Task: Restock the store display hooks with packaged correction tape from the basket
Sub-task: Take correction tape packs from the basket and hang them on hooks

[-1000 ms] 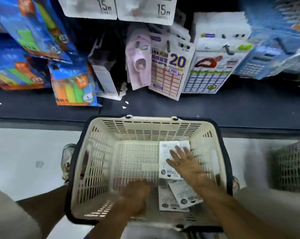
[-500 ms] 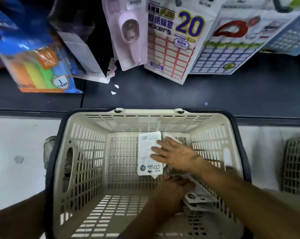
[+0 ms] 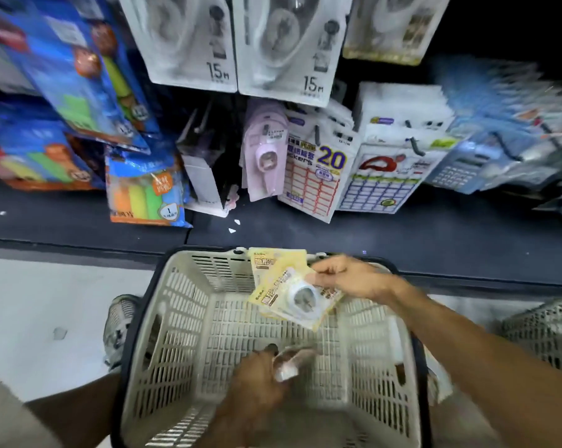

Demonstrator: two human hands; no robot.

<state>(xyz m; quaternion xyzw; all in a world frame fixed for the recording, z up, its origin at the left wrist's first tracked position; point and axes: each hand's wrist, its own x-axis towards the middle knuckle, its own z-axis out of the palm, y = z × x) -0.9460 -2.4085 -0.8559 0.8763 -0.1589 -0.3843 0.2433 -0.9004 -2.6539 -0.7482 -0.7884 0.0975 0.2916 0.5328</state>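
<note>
My right hand (image 3: pixel 354 279) has lifted two yellow correction tape packs (image 3: pixel 292 289) off the basket (image 3: pixel 176 305) floor — pinched, ready for hooks; my left hand (image 3: pixel 260 379) grips another pack (image 3: pixel 289 363).

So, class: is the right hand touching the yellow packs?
Touching. The head view shows the right hand pinching the yellow packs by their right edge, above the basket.

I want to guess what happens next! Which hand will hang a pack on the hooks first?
Probably the right hand: its grip holds yellow packs up at the basket rim, nearest the display. The left hand is low inside, gripping a blurred pack.
</note>
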